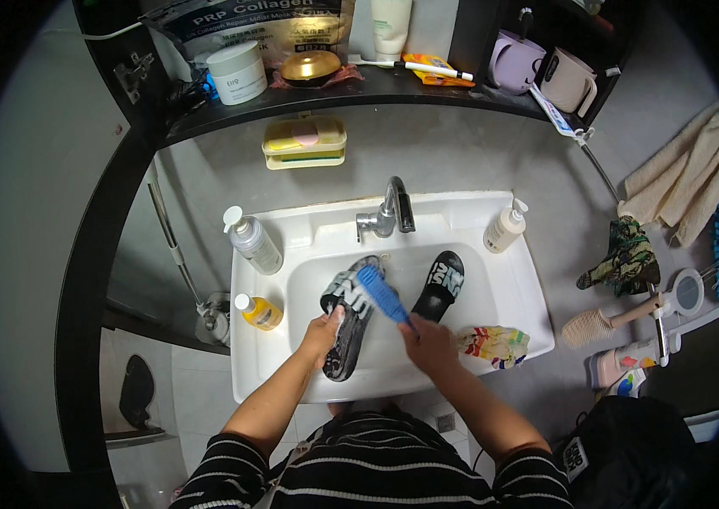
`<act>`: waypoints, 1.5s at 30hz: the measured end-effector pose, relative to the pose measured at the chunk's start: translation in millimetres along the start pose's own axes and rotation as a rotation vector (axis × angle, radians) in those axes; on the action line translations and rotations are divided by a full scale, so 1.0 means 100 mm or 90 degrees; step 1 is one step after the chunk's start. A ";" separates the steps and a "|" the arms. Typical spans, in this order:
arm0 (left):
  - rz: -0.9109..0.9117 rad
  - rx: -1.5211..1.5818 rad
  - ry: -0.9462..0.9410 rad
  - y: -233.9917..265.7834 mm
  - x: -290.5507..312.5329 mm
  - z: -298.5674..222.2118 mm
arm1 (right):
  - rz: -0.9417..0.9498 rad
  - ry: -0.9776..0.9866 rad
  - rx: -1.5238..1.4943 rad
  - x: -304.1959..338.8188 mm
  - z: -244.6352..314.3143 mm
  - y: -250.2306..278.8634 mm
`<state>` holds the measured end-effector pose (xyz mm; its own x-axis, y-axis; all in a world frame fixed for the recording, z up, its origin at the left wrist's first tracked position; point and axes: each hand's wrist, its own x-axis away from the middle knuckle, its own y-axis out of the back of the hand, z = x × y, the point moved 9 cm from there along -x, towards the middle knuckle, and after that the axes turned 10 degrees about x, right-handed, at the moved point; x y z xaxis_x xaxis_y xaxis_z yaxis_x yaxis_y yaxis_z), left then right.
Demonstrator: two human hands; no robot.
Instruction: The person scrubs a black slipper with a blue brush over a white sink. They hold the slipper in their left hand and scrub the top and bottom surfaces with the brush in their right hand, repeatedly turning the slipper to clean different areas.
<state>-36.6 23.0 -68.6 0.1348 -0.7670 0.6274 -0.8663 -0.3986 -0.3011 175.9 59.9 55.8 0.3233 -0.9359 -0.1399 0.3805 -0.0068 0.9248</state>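
Over the white sink, my left hand grips a black slide sandal by its side, tilted over the basin's front left. White lettering and whitish foam show on its strap. My right hand is closed round the handle of a blue scrubbing brush, whose head lies at the sandal's strap. The second black slide sandal rests in the basin to the right, toe end toward the back. The chrome faucet stands behind both; whether water runs cannot be made out.
Pump bottles stand on the sink's back corners, an orange bottle on its left rim. A crumpled colourful cloth lies on the right rim. A soap box hangs on the wall below a black shelf. Towels hang far right.
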 end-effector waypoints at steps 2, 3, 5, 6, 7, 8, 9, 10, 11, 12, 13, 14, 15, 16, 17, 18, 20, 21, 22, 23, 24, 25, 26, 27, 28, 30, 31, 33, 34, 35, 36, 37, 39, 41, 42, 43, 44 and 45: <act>-0.003 0.011 -0.019 -0.03 0.02 0.01 | 0.026 -0.024 -0.014 -0.09 -0.04 0.04; 0.003 0.032 -0.023 0.01 -0.06 0.09 | 0.029 -0.016 -0.012 -0.05 -0.03 0.02; -0.019 0.054 0.006 0.07 -0.15 0.13 | 0.064 -0.013 -0.017 0.09 0.03 -0.07; -0.070 0.121 0.022 0.08 -0.15 0.11 | 0.083 0.028 -0.004 0.21 0.08 -0.15; -0.097 0.156 0.035 0.14 -0.23 0.15 | 0.109 0.035 -0.006 0.30 0.13 -0.16; -0.124 0.191 0.046 0.22 -0.31 0.17 | 0.135 0.042 -0.009 0.36 0.17 -0.16; -0.126 0.223 0.076 0.25 -0.36 0.22 | 0.137 0.029 -0.005 0.35 0.13 -0.16; -0.103 0.270 0.097 0.29 -0.48 0.33 | 0.138 0.017 0.000 0.32 0.07 -0.16; -0.081 0.317 0.117 0.37 -0.65 0.50 | 0.139 0.006 0.004 0.30 0.02 -0.16; -0.056 0.362 0.140 0.38 -0.74 0.59 | 0.138 -0.004 -0.004 0.27 -0.01 -0.13; -0.111 0.262 0.188 0.26 -0.50 0.46 | 0.133 -0.021 -0.010 0.23 -0.07 -0.10; -0.125 0.319 0.193 0.17 -0.49 0.44 | 0.131 -0.029 -0.017 0.21 -0.09 -0.08; -0.138 0.376 0.197 0.11 -0.47 0.44 | 0.100 -0.040 -0.029 0.20 -0.09 -0.03; -0.151 0.433 0.203 0.06 -0.47 0.45 | 0.078 -0.022 -0.024 0.21 -0.04 0.02; -0.148 0.500 0.213 0.02 -0.52 0.47 | 0.056 -0.005 -0.018 0.24 0.02 0.07; -0.153 0.528 0.216 0.00 -0.54 0.48 | 0.034 0.013 -0.012 0.25 0.07 0.11; -0.161 0.582 0.223 -0.13 -0.50 0.46 | 0.034 -0.001 0.009 0.22 0.05 0.07; -0.154 0.604 0.224 -0.17 -0.51 0.47 | 0.035 -0.009 0.020 0.20 0.03 0.05; -0.153 0.602 0.212 -0.21 -0.47 0.43 | 0.027 -0.005 0.017 0.17 -0.01 0.03; -0.151 0.599 0.201 -0.27 -0.41 0.39 | 0.019 -0.001 0.013 0.14 -0.06 0.00; -0.150 0.597 0.189 -0.30 -0.38 0.35 | 0.011 0.002 0.010 0.13 -0.09 -0.01; -0.154 0.601 0.214 -0.26 -0.43 0.39 | 0.082 0.025 0.075 0.17 0.06 0.01; -0.169 0.589 0.210 -0.27 -0.39 0.35 | 0.100 0.027 0.091 0.19 0.10 0.03; -0.185 0.577 0.206 -0.28 -0.33 0.30 | 0.118 0.029 0.107 0.20 0.12 0.03; -0.200 0.566 0.200 -0.26 -0.29 0.26 | 0.136 0.034 0.123 0.21 0.13 0.02; -0.134 0.616 0.245 -0.24 -0.45 0.38 | 0.089 0.028 0.085 0.18 0.00 -0.03; -0.137 0.593 0.233 -0.25 -0.43 0.35 | 0.106 0.039 0.102 0.19 0.03 -0.01; -0.091 0.598 0.207 -0.29 -0.43 0.29 | 0.175 0.082 0.142 0.27 0.20 -0.03; -0.043 0.625 0.193 -0.33 -0.41 0.24 | 0.167 0.090 0.145 0.27 0.21 -0.03; 0.006 0.651 0.179 -0.37 -0.40 0.18 | 0.158 0.097 0.149 0.27 0.20 -0.03; -0.053 0.644 0.184 -0.34 -0.39 0.21 | 0.150 0.104 0.152 0.27 0.20 -0.03; -0.113 0.640 0.187 -0.35 -0.32 0.17 | 0.077 0.086 0.136 0.22 0.17 0.11; -0.140 0.682 0.228 -0.30 -0.39 0.26 | 0.022 0.042 0.065 0.11 0.10 0.19; -0.018 0.745 0.287 -0.49 -0.31 0.23 | -0.034 0.021 -0.050 0.05 -0.02 0.12; 0.044 0.774 0.318 -0.57 -0.26 0.23 | -0.028 0.034 -0.057 0.14 -0.01 0.05; 0.164 0.779 0.337 -0.50 -0.40 0.35 | -0.023 0.055 -0.069 0.20 0.15 0.04; 0.001 0.714 0.181 -0.40 -0.41 0.34 | -0.013 0.072 -0.081 0.25 0.30 0.06; 0.071 0.715 0.176 -0.52 -0.30 0.24 | 0.030 0.061 -0.063 0.25 0.37 0.10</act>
<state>16.1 54.6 -88.6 -0.1446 -0.7457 0.6504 0.0656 -0.6631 -0.7456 156.0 23.5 75.0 0.4217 -0.8967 -0.1343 0.4449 0.0756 0.8924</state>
